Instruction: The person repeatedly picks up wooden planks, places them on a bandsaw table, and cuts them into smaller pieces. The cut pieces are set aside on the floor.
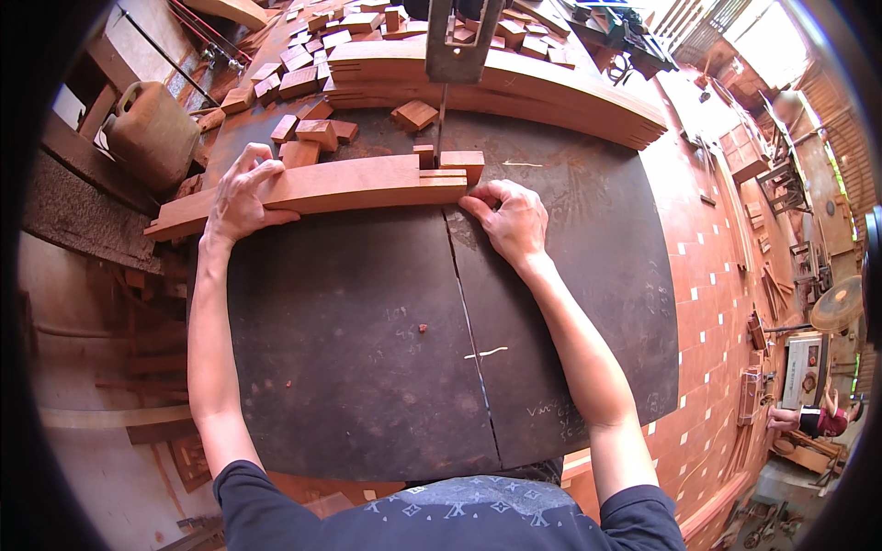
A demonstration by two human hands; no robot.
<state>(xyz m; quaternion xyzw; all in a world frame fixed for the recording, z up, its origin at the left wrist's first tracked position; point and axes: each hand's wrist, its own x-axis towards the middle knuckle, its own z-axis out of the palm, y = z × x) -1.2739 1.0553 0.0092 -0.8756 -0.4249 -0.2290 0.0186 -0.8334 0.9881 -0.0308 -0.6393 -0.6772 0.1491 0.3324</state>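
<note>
A long, slightly curved reddish wooden piece point(358, 184) lies across the dark band saw table point(367, 386), its right end cut into steps and slots. My left hand point(243, 197) is closed around its left part, thumb on the near side and fingers over the top. At the right end, my right hand point(510, 219) is curled, thumb and fingertips pressed against the wood. Just beyond my right fingertips, the thin upright saw blade point(443, 119) comes down at the stepped end. A small block point(464, 163) stands beside the blade; I cannot tell whether it is still joined.
The metal blade guide point(457, 57) hangs above the table. Behind lie stacked curved wooden pieces point(551, 96) and several offcut blocks point(317, 134). A plastic jerrycan point(152, 129) stands at left. A person point(822, 418) is far right, beyond the tiled floor point(703, 294).
</note>
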